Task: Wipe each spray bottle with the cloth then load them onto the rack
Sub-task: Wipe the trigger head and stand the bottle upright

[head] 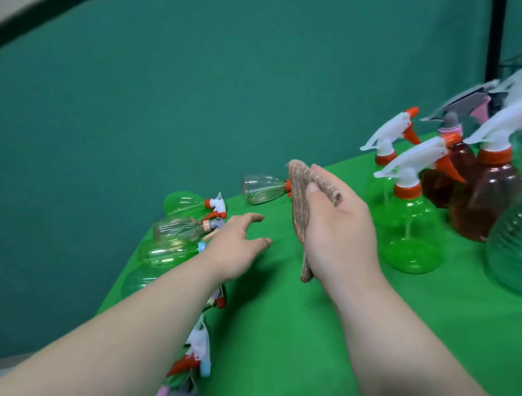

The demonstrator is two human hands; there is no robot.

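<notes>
Cloth (300,201) gripped by right hand (338,223); left hand (235,246) spread above table (278,335).

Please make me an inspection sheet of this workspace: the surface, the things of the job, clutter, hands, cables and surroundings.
Surface: table covered with bright green fabric.
Job's things: lying bottles in a row along the left edge; one clear bottle lying apart near the far edge; upright bottles grouped at the right, green, brown and teal; cloth, brownish, folded.
Clutter: nothing seen.
Hands: left hand has straight fingers, holds nothing, beside the lying bottles; right hand grips the cloth, thumb on it.
Cables: nothing seen.
Surroundings: teal backdrop behind the table; black post at far right, perhaps part of the rack, cannot tell.
</notes>
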